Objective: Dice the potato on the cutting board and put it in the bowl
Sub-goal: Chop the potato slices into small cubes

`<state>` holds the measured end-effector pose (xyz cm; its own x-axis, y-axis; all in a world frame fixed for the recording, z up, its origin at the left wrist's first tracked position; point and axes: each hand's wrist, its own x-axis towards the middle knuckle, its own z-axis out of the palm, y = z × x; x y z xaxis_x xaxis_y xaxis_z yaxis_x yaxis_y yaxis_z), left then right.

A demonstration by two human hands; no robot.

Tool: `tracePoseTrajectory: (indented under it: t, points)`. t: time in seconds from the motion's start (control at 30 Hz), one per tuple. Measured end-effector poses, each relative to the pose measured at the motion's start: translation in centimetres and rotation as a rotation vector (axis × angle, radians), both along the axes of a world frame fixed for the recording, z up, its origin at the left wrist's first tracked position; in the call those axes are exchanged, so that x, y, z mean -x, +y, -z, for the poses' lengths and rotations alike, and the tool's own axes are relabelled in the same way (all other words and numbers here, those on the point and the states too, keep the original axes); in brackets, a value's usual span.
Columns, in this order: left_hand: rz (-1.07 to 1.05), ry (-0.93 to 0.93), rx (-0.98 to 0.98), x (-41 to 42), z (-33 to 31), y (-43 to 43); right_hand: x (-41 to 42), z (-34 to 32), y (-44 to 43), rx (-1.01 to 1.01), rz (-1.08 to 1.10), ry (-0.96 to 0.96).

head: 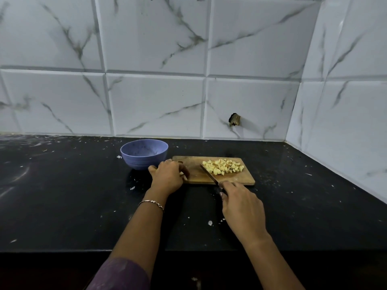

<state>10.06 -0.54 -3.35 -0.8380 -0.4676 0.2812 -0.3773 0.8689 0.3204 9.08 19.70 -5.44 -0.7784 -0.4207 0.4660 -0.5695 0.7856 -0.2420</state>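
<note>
— Where's the potato?
— Head view: I see the diced potato (223, 166) in 1 heap on the cutting board (196, 177), with the bowl (144, 153) just beside it.
— Hands?
— My right hand (240, 206) grips the knife (209, 174). The left hand (167, 175) has its fingers curled on the board's left end, and I cannot tell if they grip.

The cutting board (196, 178) under the left hand (167, 176) is bare wood, matt and light brown. The potato dice (223, 166) beyond the right hand (240, 206) show pale yellow cut faces, some with brown skin. The knife (208, 173) in the right hand has a dull, dark metal blade. The bowl (144, 155) beside the left hand looks like matt blue plastic, ribbed low down. The tabletop (62, 195) beneath both hands is smooth black stone with a faint sheen. The tiles (155, 101) beyond are glossy and marble-veined. A shiny metal bracelet (151, 203) circles the left wrist.
</note>
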Motion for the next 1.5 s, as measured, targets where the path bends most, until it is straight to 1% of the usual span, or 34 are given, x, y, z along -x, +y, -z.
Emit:
tracePoseTrajectory:
  t: [0.17,0.27,0.43,0.53,0.7,0.87,1.3,1.5]
  points:
    - [0.029,-0.019,0.148,0.4,0.4,-0.2,-0.1,0.0,0.1,0.014,0.006,0.002]
    - [0.065,-0.007,0.163,1.0,0.5,-0.1,-0.1,0.1,0.1,0.026,0.017,0.006]
    - [0.103,0.081,0.168,2.1,0.7,1.0,0.0,0.1,0.1,0.044,0.019,-0.007]
    - [0.059,0.129,0.195,2.8,0.7,1.7,0.1,0.1,0.0,0.046,0.013,-0.009]
    - [-0.001,0.099,0.273,3.4,0.9,3.0,0.2,0.2,0.0,0.051,0.004,-0.010]
    - [-0.045,0.112,0.236,3.3,1.1,2.8,0.1,0.1,-0.1,0.052,-0.013,0.001]
    - [-0.048,0.156,0.136,3.8,1.5,2.5,0.1,0.2,-0.1,0.058,-0.057,0.002]
    - [-0.031,0.165,0.120,4.2,1.9,2.2,0.1,0.1,-0.4,-0.002,-0.084,0.007]
